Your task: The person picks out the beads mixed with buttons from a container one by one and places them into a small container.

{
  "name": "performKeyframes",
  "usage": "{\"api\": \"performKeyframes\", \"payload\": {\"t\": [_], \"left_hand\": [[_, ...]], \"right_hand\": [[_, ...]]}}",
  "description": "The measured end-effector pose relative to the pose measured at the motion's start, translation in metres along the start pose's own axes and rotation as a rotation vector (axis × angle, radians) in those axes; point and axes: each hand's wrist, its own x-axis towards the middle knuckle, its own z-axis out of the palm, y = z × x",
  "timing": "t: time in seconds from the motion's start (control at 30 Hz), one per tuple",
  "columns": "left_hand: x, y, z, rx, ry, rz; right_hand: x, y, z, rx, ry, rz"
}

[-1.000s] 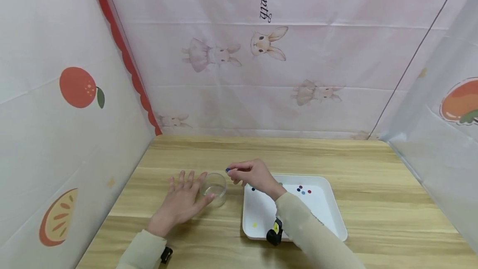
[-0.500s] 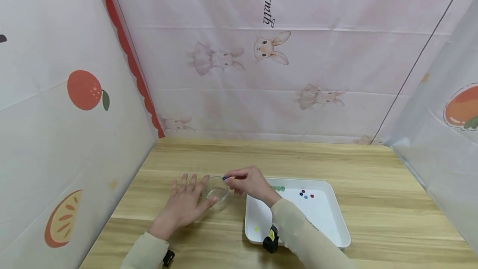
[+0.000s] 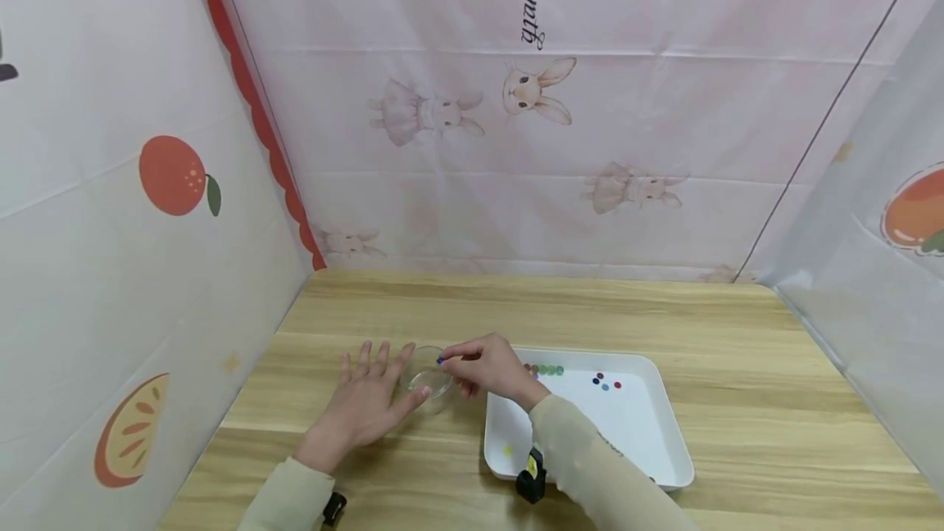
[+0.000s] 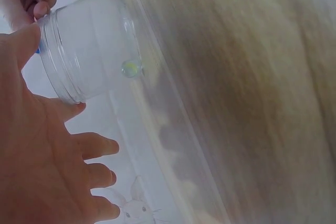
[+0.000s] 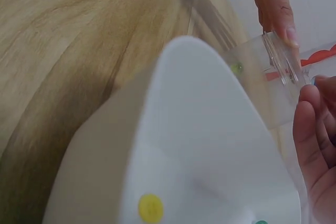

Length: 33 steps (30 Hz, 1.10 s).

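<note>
A clear jar (image 3: 430, 392) stands on the table between my hands, with a clear marble (image 4: 131, 68) showing yellow-green at its bottom. My left hand (image 3: 356, 412) holds the jar's rim between thumb and forefinger, its other fingers spread straight. At the mouth of the jar, my right hand (image 3: 487, 365) pinches a small blue piece (image 3: 440, 360) between thumb and forefinger. Its exact kind is too small to tell. Below the right forearm lies a white tray (image 3: 642, 433); in the right wrist view a yellow button (image 5: 150, 208) lies inside it.
Along the tray's far side, partly behind the right wrist, run several green round pieces (image 3: 551, 370). A loose group of dark, red and light blue round pieces (image 3: 605, 387) lies farther right. Printed cloth walls (image 3: 472, 220) enclose the wooden table (image 3: 774, 400) at the back and sides.
My right hand has moved slightly left and toward me, bringing the blue piece from beside the jar to its mouth. The left hand keeps its place at the rim; the head view shifts slightly.
</note>
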Motion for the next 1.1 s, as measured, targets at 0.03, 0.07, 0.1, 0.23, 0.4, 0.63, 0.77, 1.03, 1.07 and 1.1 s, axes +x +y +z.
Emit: {"api": "performKeyframes", "payload": {"t": [0.03,0.07,0.1,0.23,0.4,0.63,0.77,1.03,1.07,1.1], "left_hand": [[0.0,0.0,0.0,-0.001,-0.001,0.001],[0.0,0.0,0.0,0.0,-0.005,0.001],[0.0,0.0,0.0,0.0,-0.007,0.001],[-0.001,0.0,-0.001,0.004,-0.011,0.004],[-0.001,0.0,-0.002,0.004,-0.012,0.007],[-0.001,-0.001,-0.001,0.003,-0.009,0.006],[-0.001,0.0,-0.001,-0.009,-0.011,0.009],[-0.001,-0.002,-0.001,-0.018,0.004,0.017],[-0.001,-0.003,-0.001,-0.022,0.005,0.018],[-0.001,-0.003,-0.001,-0.025,0.005,0.02]], "right_hand": [[0.0,0.0,0.0,0.001,-0.004,0.0],[0.0,0.0,0.0,0.004,-0.009,-0.001],[-0.001,0.0,0.0,0.005,-0.012,0.0],[-0.001,-0.001,0.002,0.008,-0.022,0.01],[-0.001,-0.003,0.004,0.015,-0.022,0.031],[-0.001,-0.003,0.004,0.021,-0.025,0.034],[-0.002,-0.003,-0.003,0.032,0.012,0.03],[-0.013,-0.002,-0.034,0.066,0.091,0.059],[-0.015,-0.001,-0.039,0.068,0.101,0.066],[-0.018,0.0,-0.043,0.068,0.11,0.069]]}}
